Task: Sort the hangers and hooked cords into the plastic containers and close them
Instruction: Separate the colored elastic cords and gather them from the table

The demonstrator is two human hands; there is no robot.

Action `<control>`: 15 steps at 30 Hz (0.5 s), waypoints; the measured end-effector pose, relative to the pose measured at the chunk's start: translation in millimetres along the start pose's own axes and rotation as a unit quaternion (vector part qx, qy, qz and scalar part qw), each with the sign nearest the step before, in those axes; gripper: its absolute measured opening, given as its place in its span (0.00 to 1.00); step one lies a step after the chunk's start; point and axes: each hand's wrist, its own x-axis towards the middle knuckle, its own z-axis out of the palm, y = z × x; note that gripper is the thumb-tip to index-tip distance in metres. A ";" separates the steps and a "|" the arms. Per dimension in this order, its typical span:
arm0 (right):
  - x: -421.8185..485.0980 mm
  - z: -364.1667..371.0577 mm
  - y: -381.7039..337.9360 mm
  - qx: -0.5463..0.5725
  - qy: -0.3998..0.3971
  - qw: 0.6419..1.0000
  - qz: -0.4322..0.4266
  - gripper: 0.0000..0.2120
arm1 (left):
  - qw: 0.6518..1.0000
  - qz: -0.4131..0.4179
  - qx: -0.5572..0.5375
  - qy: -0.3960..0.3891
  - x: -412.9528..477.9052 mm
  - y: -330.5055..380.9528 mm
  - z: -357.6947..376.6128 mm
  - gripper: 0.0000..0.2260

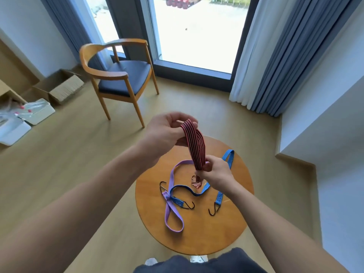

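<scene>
Above the round tabletop [197,233], your left hand [167,134] pinches the folded red cord [194,146] at its top; your right hand [214,170] grips its lower end. Purple cord [173,213] and blue cord [218,198] lie on it.

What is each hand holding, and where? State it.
Both grip the folded red cord: left hand at its top bend, right hand at its lower end.

Red cord [194,144] striped black; blue cord [218,199] with dark lines and black hooks; lilac strap [173,213] plain; table [206,233] warm orange wood; curtains [291,56] grey-blue beside white.
</scene>
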 end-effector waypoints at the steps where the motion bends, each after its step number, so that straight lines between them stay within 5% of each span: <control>1: -2.5 2.9 -5.7 -0.012 0.008 1.000 -0.005 0.12 | 1.000 0.014 -0.007 0.010 -3.6 3.3 -8.0 0.03; 7: -21.3 20.8 -42.0 -0.041 0.014 0.999 -0.020 0.09 | 0.990 0.128 -0.033 0.050 -25.7 20.9 -49.2 0.06; 12: -38.3 30.0 -80.1 0.041 0.011 0.999 -0.023 0.04 | 0.965 0.250 0.011 0.075 -32.5 30.6 -74.6 0.08; 15: -52.2 24.4 -103.3 0.095 0.003 0.994 -0.046 0.03 | 0.980 0.184 0.073 0.006 -22.8 11.3 -85.6 0.22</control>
